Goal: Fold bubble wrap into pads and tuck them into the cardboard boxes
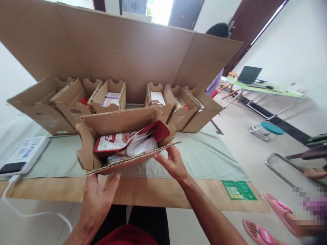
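Note:
Both hands hold a narrow open-topped cardboard box [120, 123], turned lengthwise and tilted toward me above the table's near part. My left hand [98, 194] grips its lower left, the fingertips hidden under the wall. At the right end my right hand [176, 161] is closed around the near edge, thumb on the outer side. Inside lie a red-and-white printed packet [112, 141] and a clear, bubbly plastic-wrapped item [141, 146]. Behind stand similar cardboard boxes in a row, such as one with white-and-purple packs [111, 98] and one with a white carton [157, 97]; a gap separates these two.
A large cardboard panel [122, 47] rises behind the row. At left lies a white power bank [25, 154] with a cable. A green label [238, 190] is on the table's right edge. Another person's feet in pink slippers [258, 233] are at lower right.

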The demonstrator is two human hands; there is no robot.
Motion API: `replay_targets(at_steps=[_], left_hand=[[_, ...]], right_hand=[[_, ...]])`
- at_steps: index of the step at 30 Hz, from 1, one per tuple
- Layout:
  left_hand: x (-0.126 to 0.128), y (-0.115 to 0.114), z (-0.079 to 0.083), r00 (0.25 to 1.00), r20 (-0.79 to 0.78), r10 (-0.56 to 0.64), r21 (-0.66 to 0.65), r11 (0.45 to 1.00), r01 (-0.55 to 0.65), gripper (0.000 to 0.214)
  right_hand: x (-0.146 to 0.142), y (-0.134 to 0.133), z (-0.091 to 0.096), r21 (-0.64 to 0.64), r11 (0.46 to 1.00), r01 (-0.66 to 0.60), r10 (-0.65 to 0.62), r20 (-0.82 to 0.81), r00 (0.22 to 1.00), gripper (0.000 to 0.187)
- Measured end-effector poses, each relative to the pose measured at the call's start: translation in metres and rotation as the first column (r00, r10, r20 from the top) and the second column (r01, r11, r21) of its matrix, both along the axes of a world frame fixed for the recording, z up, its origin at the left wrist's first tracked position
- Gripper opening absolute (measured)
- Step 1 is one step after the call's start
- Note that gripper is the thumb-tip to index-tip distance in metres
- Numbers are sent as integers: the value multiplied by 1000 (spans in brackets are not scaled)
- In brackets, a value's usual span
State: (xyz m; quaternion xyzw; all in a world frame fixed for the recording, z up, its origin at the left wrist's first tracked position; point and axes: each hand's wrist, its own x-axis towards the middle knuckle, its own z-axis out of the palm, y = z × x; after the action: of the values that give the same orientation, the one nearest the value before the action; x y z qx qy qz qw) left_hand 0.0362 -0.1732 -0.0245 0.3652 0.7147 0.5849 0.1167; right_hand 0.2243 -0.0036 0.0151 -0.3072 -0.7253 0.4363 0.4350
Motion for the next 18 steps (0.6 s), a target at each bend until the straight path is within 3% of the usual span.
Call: replay_targets(at_steps=[3, 9, 13, 18], left_hand=[[6, 4, 4, 998, -68, 8, -21, 1000, -9, 74], [46, -10, -17, 965, -226, -131, -34, 991, 126, 77], [41, -25, -24, 966, -249, -66, -40, 998, 58, 82], [38, -34, -28, 958, -272, -86, -72, 995, 69, 90]], right_hand=[[1, 9, -6, -53, 998, -38, 36, -31, 999, 55], [54, -6, -17, -109, 993, 36, -37, -7, 999, 43], [24, 13, -18, -140, 986, -93, 87, -45, 995, 48], [-33, 49, -19, -146, 961, -236, 211, -166, 963, 74]])
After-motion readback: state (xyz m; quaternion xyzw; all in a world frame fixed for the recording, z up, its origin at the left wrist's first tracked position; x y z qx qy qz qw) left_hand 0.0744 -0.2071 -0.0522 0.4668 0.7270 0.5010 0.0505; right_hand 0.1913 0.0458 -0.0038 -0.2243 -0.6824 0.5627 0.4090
